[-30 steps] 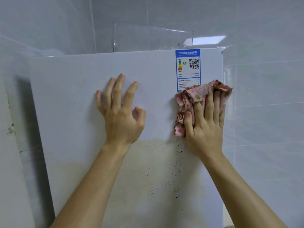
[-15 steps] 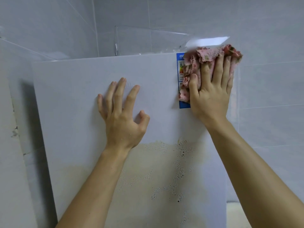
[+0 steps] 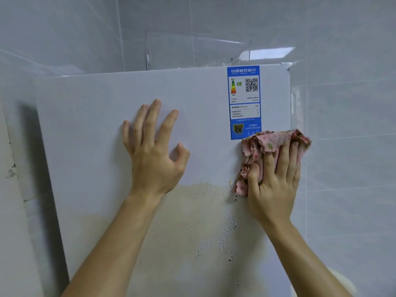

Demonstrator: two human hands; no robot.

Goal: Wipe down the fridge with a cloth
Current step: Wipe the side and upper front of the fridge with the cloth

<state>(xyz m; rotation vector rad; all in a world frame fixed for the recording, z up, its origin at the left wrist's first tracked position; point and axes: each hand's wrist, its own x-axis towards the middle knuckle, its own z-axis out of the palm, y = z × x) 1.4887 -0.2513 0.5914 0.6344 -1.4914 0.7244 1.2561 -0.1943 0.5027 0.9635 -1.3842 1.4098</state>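
The white fridge door looks only partly wiped. Its upper band, around the blue energy label, reads clean and even, while a broad yellowish stain speckled with dark spots spreads across the lower part of what is in view, so I judge most of the scrubbing is yet to come. The left hand holds nothing: it is spread wide with its fingertips on the door, thumb bent, apparently bracing. The right hand lies flat over a crumpled pink cloth, fingers nearly straight, pressing it against the door near the right edge. The cloth sits just below the label's bottom corner, and its lower end touches the top of the stained area. On the fridge top stands a clear plastic container. Nothing shows through its walls, though its floor is hidden behind the door's upper edge (so a low or flat item inside cannot be ruled out). Grey wall tiles surround the fridge on both sides.
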